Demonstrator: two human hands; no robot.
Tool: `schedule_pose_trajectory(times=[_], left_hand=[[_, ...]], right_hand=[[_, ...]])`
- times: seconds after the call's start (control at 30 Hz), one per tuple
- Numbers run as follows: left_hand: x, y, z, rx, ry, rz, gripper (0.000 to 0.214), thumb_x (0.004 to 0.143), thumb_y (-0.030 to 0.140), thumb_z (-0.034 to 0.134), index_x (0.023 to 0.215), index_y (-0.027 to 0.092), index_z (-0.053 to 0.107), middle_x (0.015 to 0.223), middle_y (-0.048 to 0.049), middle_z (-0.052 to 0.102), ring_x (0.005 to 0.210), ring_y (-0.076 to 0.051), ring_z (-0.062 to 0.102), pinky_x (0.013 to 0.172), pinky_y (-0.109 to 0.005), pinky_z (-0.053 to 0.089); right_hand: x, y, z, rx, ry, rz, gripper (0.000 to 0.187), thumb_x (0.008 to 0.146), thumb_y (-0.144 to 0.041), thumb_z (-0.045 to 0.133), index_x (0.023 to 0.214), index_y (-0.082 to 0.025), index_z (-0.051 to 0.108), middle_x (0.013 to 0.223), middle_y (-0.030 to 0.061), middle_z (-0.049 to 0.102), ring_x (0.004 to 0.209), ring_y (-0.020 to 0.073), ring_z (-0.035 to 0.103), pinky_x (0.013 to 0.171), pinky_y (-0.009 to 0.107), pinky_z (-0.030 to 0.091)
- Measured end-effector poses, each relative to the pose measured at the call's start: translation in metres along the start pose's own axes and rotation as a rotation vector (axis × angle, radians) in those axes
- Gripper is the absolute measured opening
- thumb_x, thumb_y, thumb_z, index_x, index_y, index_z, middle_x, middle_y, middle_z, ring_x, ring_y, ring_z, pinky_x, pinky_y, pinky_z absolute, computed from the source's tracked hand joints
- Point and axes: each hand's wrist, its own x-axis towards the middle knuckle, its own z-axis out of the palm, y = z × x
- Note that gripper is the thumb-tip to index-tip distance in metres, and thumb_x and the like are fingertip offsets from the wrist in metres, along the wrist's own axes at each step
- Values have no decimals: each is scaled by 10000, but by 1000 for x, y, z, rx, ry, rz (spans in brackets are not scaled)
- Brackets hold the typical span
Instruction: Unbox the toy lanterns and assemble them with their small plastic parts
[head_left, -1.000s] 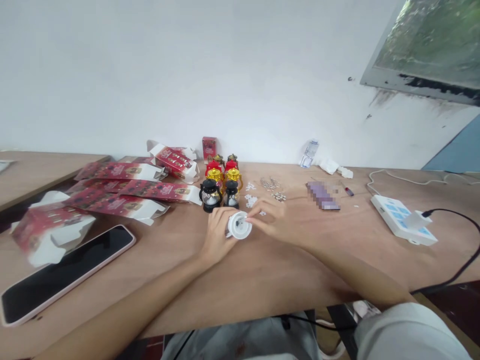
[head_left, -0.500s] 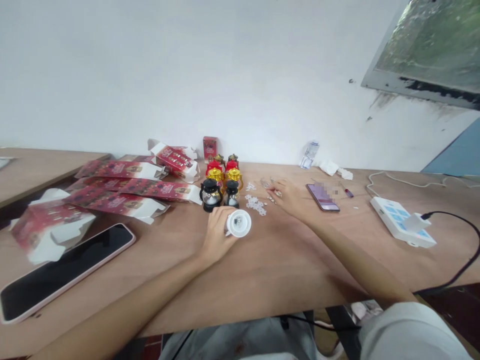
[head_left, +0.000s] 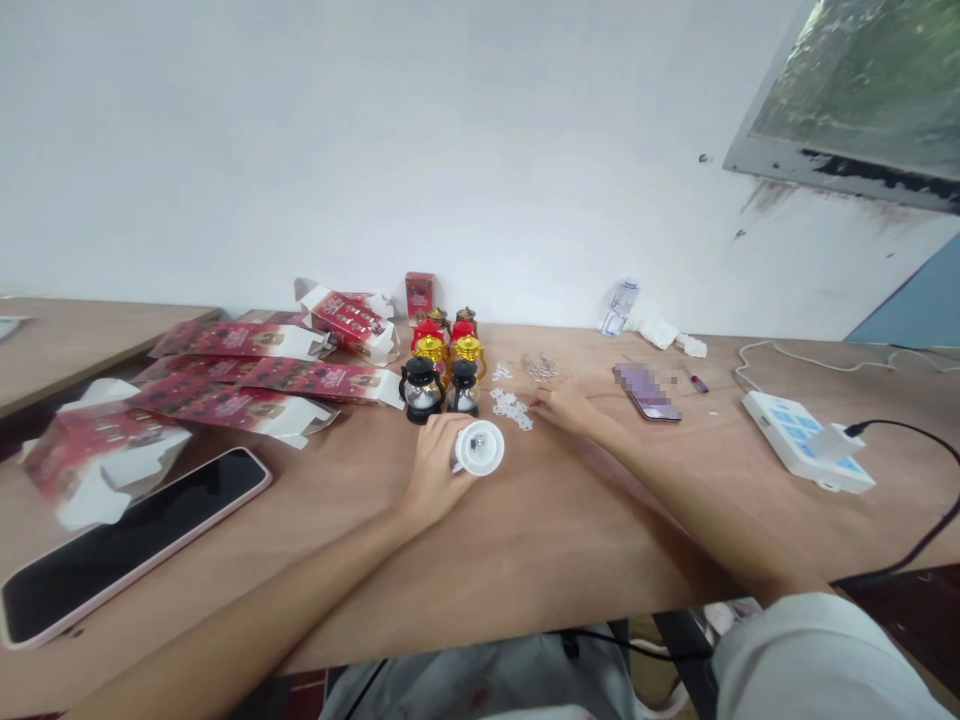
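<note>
My left hand (head_left: 435,462) is wrapped round a small white lantern (head_left: 478,447), its round base tipped toward me. My right hand (head_left: 564,408) lies low on the table beside a scatter of small white parts (head_left: 512,407), fingers curled together near them; whether they pinch anything is too small to see. A little heap of tiny metal pieces (head_left: 541,368) lies just behind that hand. Several toy lanterns, black (head_left: 421,390), gold (head_left: 466,349) and red (head_left: 427,331), stand in a cluster behind the white one.
Flattened red cartons (head_left: 247,385) spread over the left of the table. A large dark phone in a pink case (head_left: 127,545) lies front left. A smaller phone (head_left: 646,392), a small screwdriver (head_left: 695,382) and a white power strip (head_left: 805,440) with a black cable sit right.
My right hand left the white lantern, reached out to the metal pieces, then drew back toward the white parts. The left hand kept holding the lantern in place.
</note>
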Motion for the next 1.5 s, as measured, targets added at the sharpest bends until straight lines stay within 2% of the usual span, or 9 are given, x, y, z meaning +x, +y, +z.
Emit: schedule_pose_trajectory(times=[0.23, 0.33, 0.53, 0.73, 0.83, 0.97, 1.2, 1.37, 1.5], left_hand=[[0, 0, 0, -8, -16, -7, 243, 798, 284, 583, 1010, 196, 505, 1036, -73, 587, 960, -227, 508, 841, -372, 391], [0, 0, 0, -7, -20, -6, 248, 800, 302, 585, 1012, 199, 505, 1036, -71, 584, 967, -229, 507, 839, -369, 387], [0, 0, 0, -9, -9, 11, 261, 811, 312, 589, 1031, 194, 511, 1026, -68, 580, 955, -224, 498, 817, -354, 386], [0, -2, 2, -5, 16, -2, 242, 816, 291, 590, 1020, 192, 506, 1021, -64, 577, 947, -219, 492, 804, -348, 385], [-1, -2, 2, 1, 6, -8, 253, 809, 303, 597, 1019, 195, 504, 1018, -64, 578, 944, -220, 494, 804, -351, 387], [-1, 0, 1, 19, 5, 42, 252, 819, 315, 580, 1028, 194, 510, 1014, -68, 582, 939, -221, 493, 795, -349, 387], [-2, -3, -1, 99, -9, 103, 227, 824, 310, 560, 1020, 197, 538, 1001, -70, 608, 928, -224, 497, 775, -352, 380], [-3, -5, -3, 117, 31, 134, 215, 827, 298, 543, 1008, 183, 527, 980, -78, 601, 909, -224, 495, 762, -348, 381], [-1, -1, -4, 54, 28, 64, 229, 827, 290, 536, 1032, 189, 516, 1013, -76, 595, 946, -223, 503, 810, -358, 390]], right_hand=[[-5, -39, -17, 834, 331, 236, 184, 757, -289, 626, 642, -167, 549, 785, 40, 683, 749, 161, 631, 727, 335, 488], [-7, -69, -33, 1099, 339, 212, 255, 663, -336, 720, 605, -174, 531, 782, 33, 690, 766, 168, 647, 727, 327, 504], [-21, -114, -49, 782, 411, 9, 150, 755, -319, 672, 687, -196, 619, 695, 1, 682, 660, 131, 622, 648, 272, 499], [-30, -125, -41, 280, 536, -302, 179, 889, -156, 459, 903, -186, 634, 804, 49, 698, 746, 140, 626, 698, 267, 496], [-29, -125, -42, 291, 511, -304, 172, 887, -163, 469, 881, -189, 639, 790, 51, 693, 754, 149, 624, 702, 278, 497], [-19, -121, -51, 596, 377, -97, 15, 782, -197, 644, 797, -192, 645, 746, 14, 678, 710, 131, 609, 690, 270, 487], [-2, -112, -51, 1261, -47, 258, 407, 458, -281, 840, 779, -161, 619, 695, -19, 629, 626, 109, 573, 590, 246, 474], [-8, -127, -38, 1444, 17, 302, 408, 490, -362, 827, 767, -175, 593, 711, -16, 638, 659, 108, 585, 631, 251, 495], [-1, -105, -36, 1399, 129, 234, 389, 607, -450, 750, 868, -189, 626, 871, 30, 674, 725, 122, 606, 677, 273, 507]])
